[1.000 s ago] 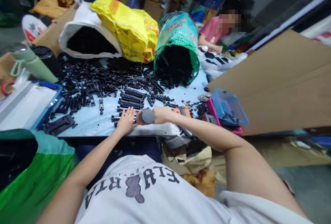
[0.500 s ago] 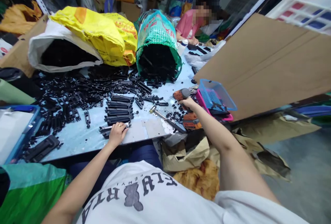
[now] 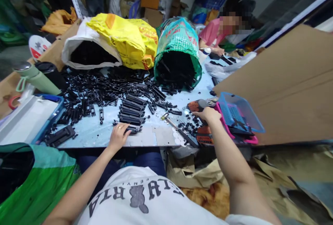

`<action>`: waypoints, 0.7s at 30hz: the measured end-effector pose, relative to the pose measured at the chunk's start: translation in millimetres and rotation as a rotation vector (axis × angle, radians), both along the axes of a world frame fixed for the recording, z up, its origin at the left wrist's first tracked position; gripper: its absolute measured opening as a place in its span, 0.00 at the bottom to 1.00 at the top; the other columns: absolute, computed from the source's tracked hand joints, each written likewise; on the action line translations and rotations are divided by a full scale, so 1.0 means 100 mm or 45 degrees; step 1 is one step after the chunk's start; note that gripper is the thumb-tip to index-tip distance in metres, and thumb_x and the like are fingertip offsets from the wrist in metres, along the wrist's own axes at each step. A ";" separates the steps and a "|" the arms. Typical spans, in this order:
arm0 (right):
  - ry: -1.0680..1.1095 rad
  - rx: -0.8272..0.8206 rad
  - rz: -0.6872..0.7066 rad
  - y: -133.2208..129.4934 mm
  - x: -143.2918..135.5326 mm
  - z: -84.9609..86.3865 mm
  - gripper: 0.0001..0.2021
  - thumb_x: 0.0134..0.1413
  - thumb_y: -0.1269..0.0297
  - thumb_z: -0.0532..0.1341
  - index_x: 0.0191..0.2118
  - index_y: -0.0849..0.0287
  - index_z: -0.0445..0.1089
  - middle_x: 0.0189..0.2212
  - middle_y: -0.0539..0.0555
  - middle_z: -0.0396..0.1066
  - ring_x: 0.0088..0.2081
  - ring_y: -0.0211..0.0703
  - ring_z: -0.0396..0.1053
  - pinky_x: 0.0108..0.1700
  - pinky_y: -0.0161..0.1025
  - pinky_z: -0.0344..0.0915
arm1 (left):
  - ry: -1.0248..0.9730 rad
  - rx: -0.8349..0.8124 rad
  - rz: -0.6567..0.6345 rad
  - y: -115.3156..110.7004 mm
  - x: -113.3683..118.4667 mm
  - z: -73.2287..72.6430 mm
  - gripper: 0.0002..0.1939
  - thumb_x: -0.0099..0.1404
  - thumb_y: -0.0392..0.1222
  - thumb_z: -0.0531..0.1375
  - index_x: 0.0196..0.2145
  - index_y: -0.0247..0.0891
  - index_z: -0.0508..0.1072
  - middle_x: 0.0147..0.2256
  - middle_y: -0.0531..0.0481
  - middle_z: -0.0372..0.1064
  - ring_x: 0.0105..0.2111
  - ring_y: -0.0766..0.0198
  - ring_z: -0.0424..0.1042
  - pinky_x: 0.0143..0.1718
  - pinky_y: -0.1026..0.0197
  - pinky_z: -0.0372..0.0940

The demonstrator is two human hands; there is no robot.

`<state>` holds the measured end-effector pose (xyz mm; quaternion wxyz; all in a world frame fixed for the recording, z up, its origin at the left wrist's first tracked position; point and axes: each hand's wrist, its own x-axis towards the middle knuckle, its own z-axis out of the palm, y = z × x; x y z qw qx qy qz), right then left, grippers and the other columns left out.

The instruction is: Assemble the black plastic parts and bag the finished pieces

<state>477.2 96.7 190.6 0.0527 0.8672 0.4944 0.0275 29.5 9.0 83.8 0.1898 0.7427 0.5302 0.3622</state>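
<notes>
My right hand [image 3: 211,114] is wrapped around the handle of an orange and grey cordless drill [image 3: 195,106]. The drill lies on its side with its front end pointing left and a light glowing there. At the near end of a row of long black plastic parts [image 3: 132,110], my left hand [image 3: 120,135] grips the nearest black part [image 3: 134,128]; its fingertips are partly hidden. Between my hands lies a hammer [image 3: 179,129] with a dark handle. Small black pieces and screws [image 3: 191,126] are scattered beside the drill.
A heap of black parts [image 3: 91,86] spreads before a white sack [image 3: 91,39], a yellow sack [image 3: 125,41] and a green sack [image 3: 179,37]. A blue basket [image 3: 240,112] stands at right, beside a cardboard sheet [image 3: 281,79]. A co-worker [image 3: 218,31] sits across the table.
The view has swung left, so the table appears farther right. Both hands stay where they were, the left on the nearest part and the right on the drill.
</notes>
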 end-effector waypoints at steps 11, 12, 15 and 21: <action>0.447 -0.147 1.300 0.97 -2.77 -0.56 0.19 0.50 0.71 0.58 0.50 0.63 0.62 0.47 0.62 0.66 0.49 0.49 0.62 0.49 0.39 0.58 | -1.459 -1.454 0.512 -0.33 0.25 0.07 0.14 0.57 0.47 0.62 0.36 0.35 0.66 0.36 0.43 0.68 0.34 0.61 0.71 0.37 0.56 0.67; 0.461 -0.182 1.327 1.06 -2.83 -0.56 0.20 0.48 0.72 0.58 0.49 0.63 0.63 0.46 0.61 0.67 0.48 0.48 0.63 0.48 0.39 0.58 | -1.526 -1.494 0.524 -0.33 0.26 0.08 0.15 0.57 0.47 0.62 0.36 0.35 0.65 0.37 0.41 0.67 0.35 0.60 0.71 0.38 0.55 0.67; 0.495 -0.264 1.409 1.28 -2.81 -0.48 0.20 0.44 0.71 0.62 0.47 0.63 0.66 0.42 0.59 0.70 0.44 0.46 0.67 0.46 0.37 0.60 | -1.664 -1.583 0.554 -0.33 0.25 0.08 0.16 0.57 0.47 0.61 0.39 0.34 0.65 0.42 0.37 0.65 0.40 0.57 0.71 0.41 0.52 0.67; 0.913 -0.689 1.186 1.33 -2.80 -0.50 0.39 0.28 0.52 0.71 0.50 0.63 0.65 0.44 0.59 0.70 0.43 0.48 0.68 0.46 0.37 0.63 | -1.822 -1.499 0.772 -0.08 0.37 0.07 0.21 0.56 0.52 0.61 0.41 0.33 0.66 0.45 0.35 0.66 0.43 0.54 0.70 0.42 0.53 0.66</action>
